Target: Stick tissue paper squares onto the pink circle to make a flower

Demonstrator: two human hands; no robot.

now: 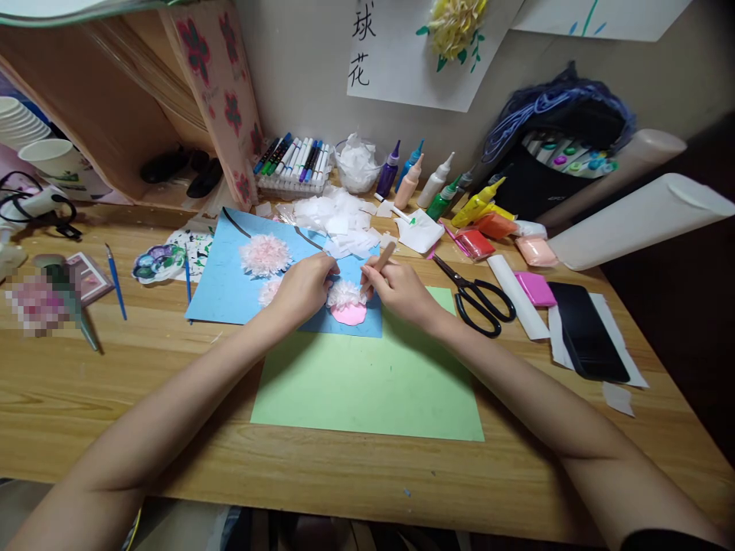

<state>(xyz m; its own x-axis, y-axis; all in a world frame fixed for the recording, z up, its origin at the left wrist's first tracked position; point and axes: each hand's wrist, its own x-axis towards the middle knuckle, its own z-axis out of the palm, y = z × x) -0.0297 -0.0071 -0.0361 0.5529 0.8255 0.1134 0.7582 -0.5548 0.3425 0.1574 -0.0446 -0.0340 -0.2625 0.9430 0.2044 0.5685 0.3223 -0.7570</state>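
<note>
My right hand (402,289) grips a flat wooden craft stick (382,257), its lower end down by a half-covered flower. This flower has white paper petals (345,293) over the upper part of a pink clay disc (348,314). On the disc's left side my left hand (307,287) has its fingers pinched together; whatever is between them is too small to make out. Under both hands lies blue paper (223,283) bearing a fluffy pale pink flower (265,255) and another flower (269,291) partly hidden by my left hand.
Cut white paper pieces (336,214) lie heaped behind the blue paper, beside a bowl (359,164) of more. Paint bottles (409,182) stand along the wall. Black scissors (476,295), a pink clay pack (534,289) and a phone (589,330) lie right. Green paper (367,390) lies in front.
</note>
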